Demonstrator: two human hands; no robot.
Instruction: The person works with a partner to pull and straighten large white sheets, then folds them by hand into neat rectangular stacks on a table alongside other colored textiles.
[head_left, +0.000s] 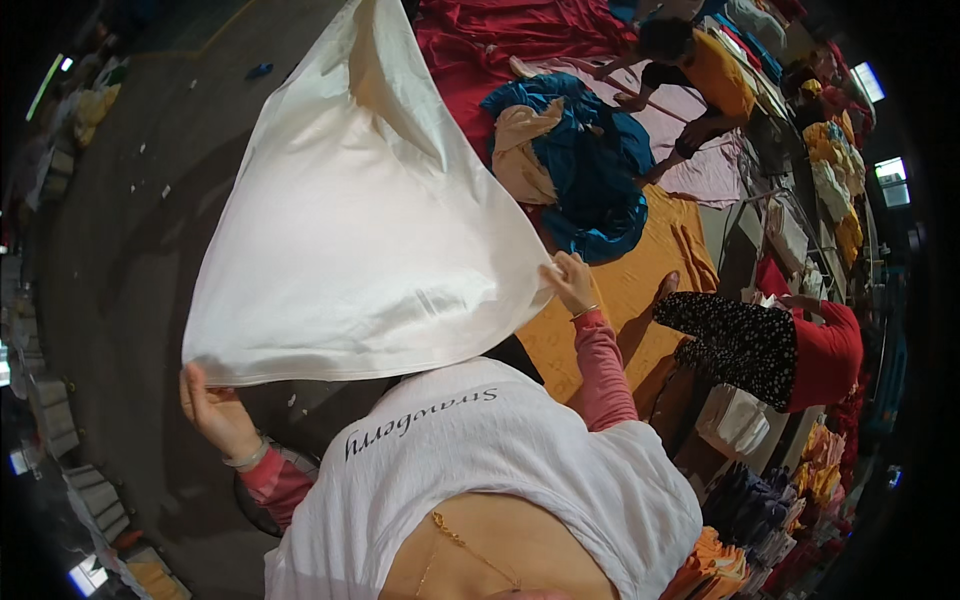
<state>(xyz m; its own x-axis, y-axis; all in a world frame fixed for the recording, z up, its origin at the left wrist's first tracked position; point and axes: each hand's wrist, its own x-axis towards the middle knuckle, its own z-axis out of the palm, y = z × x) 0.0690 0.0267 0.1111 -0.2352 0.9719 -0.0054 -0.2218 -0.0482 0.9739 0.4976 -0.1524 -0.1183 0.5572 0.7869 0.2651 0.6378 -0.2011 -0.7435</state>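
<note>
A large white satin-like cloth (352, 225) spreads out before me, held up by its near corners. My left hand (214, 409) pinches the near left corner. At the near right corner, the fingers of my right hand (570, 281) grip the fabric. The near edge hangs in a shallow curve between both hands, just in front of my shirt. Towards its far end the cloth narrows and folds over itself, running out of view at the top. A few creases catch light near the close edge.
An orange cloth (622, 292) lies right of my hand, under a teal fabric heap (600, 165) with beige cloth (525, 142). Red fabric (480, 82) spreads beyond. One person (712, 75) crouches on pink cloth; another (780, 345) is at the right. Folded textiles (750, 502) stand lower right.
</note>
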